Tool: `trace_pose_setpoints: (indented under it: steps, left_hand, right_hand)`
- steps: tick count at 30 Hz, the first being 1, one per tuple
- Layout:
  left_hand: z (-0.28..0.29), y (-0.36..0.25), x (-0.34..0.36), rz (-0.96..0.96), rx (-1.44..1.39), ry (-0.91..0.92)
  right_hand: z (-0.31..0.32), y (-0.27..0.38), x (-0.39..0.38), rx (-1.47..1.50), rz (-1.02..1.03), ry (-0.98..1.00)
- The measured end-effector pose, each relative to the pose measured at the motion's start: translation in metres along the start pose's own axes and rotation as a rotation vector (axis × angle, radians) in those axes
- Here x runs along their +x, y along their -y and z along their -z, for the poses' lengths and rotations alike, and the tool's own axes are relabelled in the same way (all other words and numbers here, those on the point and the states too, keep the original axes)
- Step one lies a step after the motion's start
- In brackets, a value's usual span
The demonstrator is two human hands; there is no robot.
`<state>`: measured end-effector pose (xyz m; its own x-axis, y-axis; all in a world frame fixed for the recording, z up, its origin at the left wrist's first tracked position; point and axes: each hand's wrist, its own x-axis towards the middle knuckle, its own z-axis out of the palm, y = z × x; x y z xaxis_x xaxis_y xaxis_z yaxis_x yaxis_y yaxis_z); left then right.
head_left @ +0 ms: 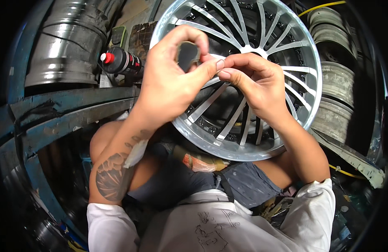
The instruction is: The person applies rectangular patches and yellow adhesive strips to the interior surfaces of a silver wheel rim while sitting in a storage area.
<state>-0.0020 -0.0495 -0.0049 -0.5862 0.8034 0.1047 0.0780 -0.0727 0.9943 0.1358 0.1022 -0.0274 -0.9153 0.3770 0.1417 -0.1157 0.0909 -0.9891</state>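
Note:
A multi-spoke alloy wheel [301,69] with a silver rim and dark gaps lies face up before me, close to my knees. Both hands are raised over its spokes, fingertips meeting. My left hand [171,82] is closed, its fingers curled around a dark grey oval piece [188,55] with a thin pale edge; its exact kind does not show. The left thumb touches the right fingertips. My right hand [261,82] is closed in a pinch, thumb against index finger. Anything between those tips is too small or hidden to make out.
A black bottle with a red cap [121,61] lies left of the wheel. Beyond it stands a shiny metal barrel shape [68,42]. A worn blue steel frame [76,103] runs along the left. Several bare wheel rims [337,82] are stacked at right, below a yellow hose [322,6].

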Motion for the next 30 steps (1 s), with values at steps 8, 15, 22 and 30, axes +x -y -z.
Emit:
trace_pose_setpoints:
  steps: [8, 15, 22, 30]
  left_hand:
    - [0.073, -0.011, 0.023, 0.167, 0.288, 0.15]
    - [0.066, 0.003, 0.019, 0.155, 0.325, 0.183]
    - [0.059, 0.003, 0.019, 0.105, 0.624, 0.195]
    - [0.058, 0.004, 0.022, 0.132, 0.77, 0.279]
  right_hand:
    - [0.001, -0.038, -0.04, -0.856, 0.153, 0.755]
    - [-0.009, -0.051, -0.038, -0.994, 0.017, 0.958]
    - [-0.007, -0.058, -0.042, -0.921, 0.183, 0.85]
    - [-0.007, -0.052, -0.039, -0.973, 0.068, 0.963]
